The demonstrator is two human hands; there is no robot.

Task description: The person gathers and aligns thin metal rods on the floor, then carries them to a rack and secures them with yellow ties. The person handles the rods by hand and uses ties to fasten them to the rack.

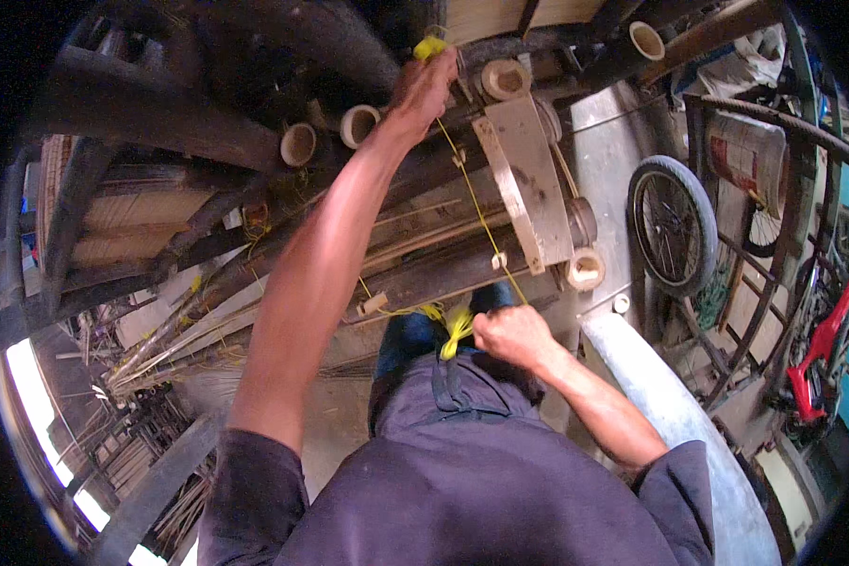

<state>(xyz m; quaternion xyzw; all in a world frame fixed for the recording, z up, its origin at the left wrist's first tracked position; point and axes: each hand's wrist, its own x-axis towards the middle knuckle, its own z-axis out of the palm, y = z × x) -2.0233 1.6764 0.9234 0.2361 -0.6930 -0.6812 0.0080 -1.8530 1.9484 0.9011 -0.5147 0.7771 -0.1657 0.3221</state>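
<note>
My left hand (429,87) reaches far forward at the top of the view, its fingers closed beside a bright yellow bunch (430,47). A thin yellow cord (477,201) runs from near that hand down toward my right hand (514,335). My right hand is a fist close to my waist, closed on the cord. Next to it hangs a loose yellow bundle of cord (457,337), partly blurred. Under the line lie dark poles (434,274) with small light pegs or blocks (374,304) along them. Exactly how my left fingers grip is hard to see.
A pale wooden block (530,184) sits between the poles, right of the cord. Hollow bamboo-like ends (587,270) stick out nearby. To the right stand a bicycle wheel (672,226) and a red frame (825,349). Thin sticks (174,495) are stacked at lower left.
</note>
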